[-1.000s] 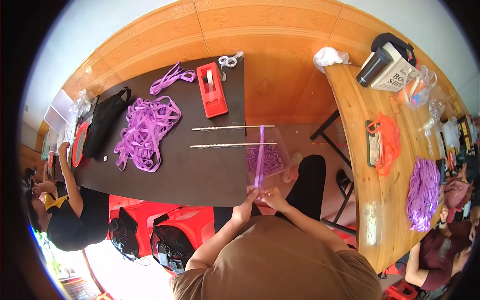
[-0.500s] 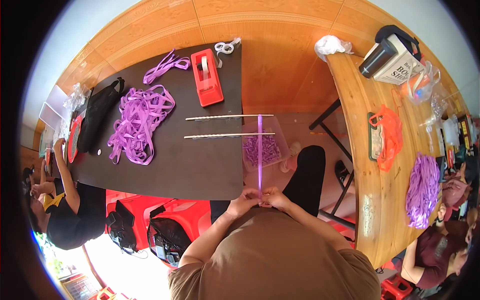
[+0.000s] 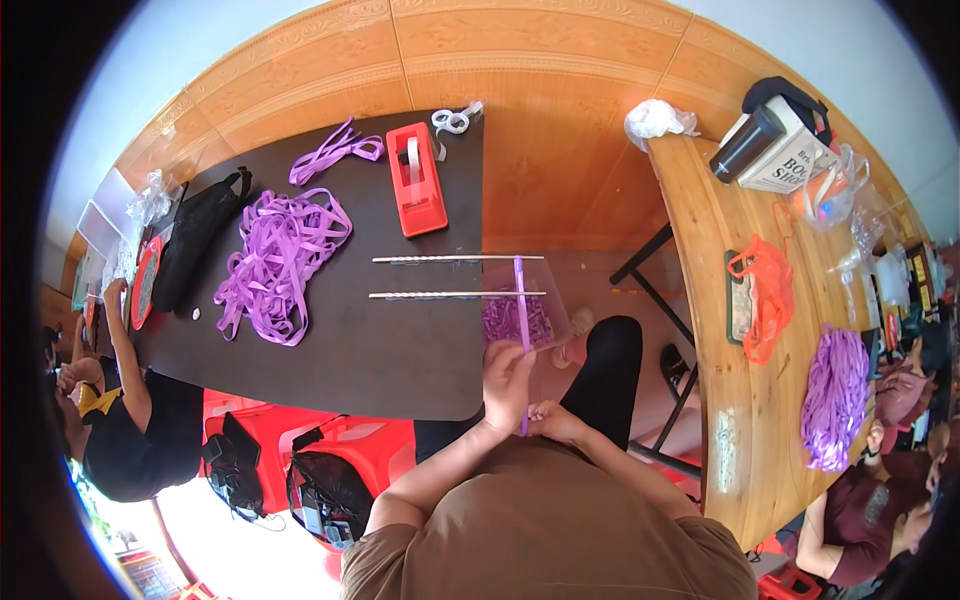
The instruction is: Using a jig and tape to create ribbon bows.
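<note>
A purple ribbon (image 3: 521, 300) runs toward me from two thin pale rods (image 3: 455, 259), which jut past the right edge of the dark table. Partway along its length, my left hand (image 3: 507, 385) has its fingers and thumb closed on the ribbon. Close to my body, my right hand (image 3: 556, 423) is closed around the ribbon's near end. Below the rods, a clear plastic bin (image 3: 560, 300) holds many short purple pieces (image 3: 505, 325), partly hidden by the ribbon and my left hand.
On the dark table (image 3: 330, 375) lie a tangled purple ribbon pile (image 3: 285, 255), a red tape dispenser (image 3: 417, 185), white-handled scissors (image 3: 452, 121) and a black bag (image 3: 200, 240). The wooden table (image 3: 725, 400) at right bears a purple ribbon bundle (image 3: 838, 395) and an orange bag (image 3: 768, 300). People sit at both sides.
My left hand has moved away from my body, up along the ribbon. My right hand stays near my body, now slightly lower in view. The view has shifted a little.
</note>
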A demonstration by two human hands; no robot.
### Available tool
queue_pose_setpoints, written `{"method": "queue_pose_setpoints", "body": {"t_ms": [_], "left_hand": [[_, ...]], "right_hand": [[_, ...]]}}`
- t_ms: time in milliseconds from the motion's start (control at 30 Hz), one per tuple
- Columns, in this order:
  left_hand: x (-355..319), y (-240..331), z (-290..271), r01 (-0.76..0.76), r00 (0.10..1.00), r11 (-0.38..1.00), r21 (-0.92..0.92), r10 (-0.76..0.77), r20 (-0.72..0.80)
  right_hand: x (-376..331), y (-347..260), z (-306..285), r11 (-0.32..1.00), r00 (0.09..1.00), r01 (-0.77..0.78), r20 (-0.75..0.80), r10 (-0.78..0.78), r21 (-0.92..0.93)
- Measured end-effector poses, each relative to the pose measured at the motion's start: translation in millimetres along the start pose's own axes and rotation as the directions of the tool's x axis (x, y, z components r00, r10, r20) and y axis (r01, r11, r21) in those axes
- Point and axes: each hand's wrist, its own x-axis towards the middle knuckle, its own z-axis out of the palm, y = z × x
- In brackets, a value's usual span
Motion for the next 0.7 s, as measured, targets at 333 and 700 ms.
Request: {"method": "queue_pose_setpoints", "body": {"t_ms": [333, 700], "left_hand": [[32, 15, 22, 0.057, 0.99, 0.97, -0.236, -0.086, -0.114], [31, 53, 32, 0.276, 0.943, 0.823, -0.496, -0.332, -0.026]], "right_hand": [[-5, 3, 9, 0.996, 0.988, 0.091, 0.126, -0.089, -0.004], [0, -3, 3, 0.977, 0.968, 0.181, 0.196, -0.158, -0.108]]}}
